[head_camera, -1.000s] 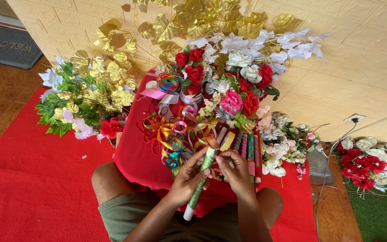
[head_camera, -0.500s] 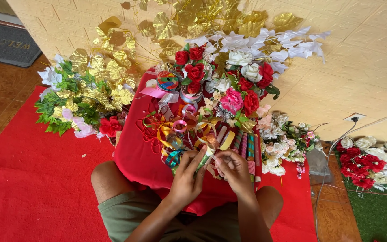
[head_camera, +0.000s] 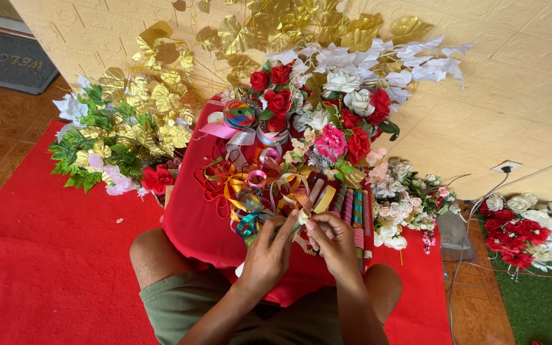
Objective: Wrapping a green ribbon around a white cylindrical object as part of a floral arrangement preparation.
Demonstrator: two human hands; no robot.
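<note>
My left hand (head_camera: 269, 251) and my right hand (head_camera: 333, 241) meet over a red cloth-covered stand (head_camera: 190, 217) in front of my knees. Together they pinch a thin green stick (head_camera: 298, 225) whose tip shows between the fingertips; most of it is hidden under the left hand. Just beyond the fingers lie curled ribbons (head_camera: 257, 185) in gold, pink, red and green, and several wrapped sticks (head_camera: 352, 211) side by side. A bouquet of red, white and pink artificial flowers (head_camera: 327, 121) stands at the far side of the stand.
Gold leaf sprays (head_camera: 269, 25) lean on the cream wall. A green, gold and white flower bunch (head_camera: 110, 140) lies at left on the red carpet (head_camera: 39, 268). Small pale flowers (head_camera: 404, 191) and a red-white bunch (head_camera: 525, 223) lie right, near a cable and wall socket (head_camera: 506, 167).
The long green stick that hung down below my hands a second ago has been drawn up; now only its tip shows between my fingers. Both hands have closed in together.
</note>
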